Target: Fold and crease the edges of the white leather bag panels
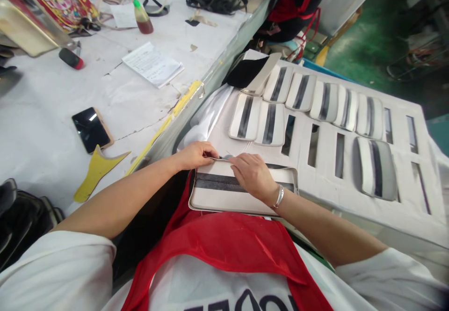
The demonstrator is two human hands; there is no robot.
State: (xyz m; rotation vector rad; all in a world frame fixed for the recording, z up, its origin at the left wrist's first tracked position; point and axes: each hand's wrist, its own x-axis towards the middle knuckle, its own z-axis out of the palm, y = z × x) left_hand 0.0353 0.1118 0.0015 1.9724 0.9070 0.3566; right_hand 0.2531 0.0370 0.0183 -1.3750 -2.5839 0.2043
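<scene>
1. You have the shallow rimmed panel at the lower centre of the frame, close against your red apron, its dark stripe facing up.
2. Your left hand pinches the panel's far rim near its left corner. Your right hand bends over the panel with its fingers down at that same rim; its thumb is hidden, so I cannot tell whether it grips or only presses.
3. The step in hand looks like working the far rim between your hands. The next move probably calls for a steady left pinch and even right-hand pressure, without bending the thin wall.
4. Inside the panel's rim, only the stripe and pale lining show.
5. On the work surface, at the upper left, the green-nozzled squeeze bottle holds some reddish-brown liquid, well below its neck.
6. At the upper right, the white plastic bin's contents cannot be made out.
7. At right, similar striped panels lie on the slotted surface.
</scene>
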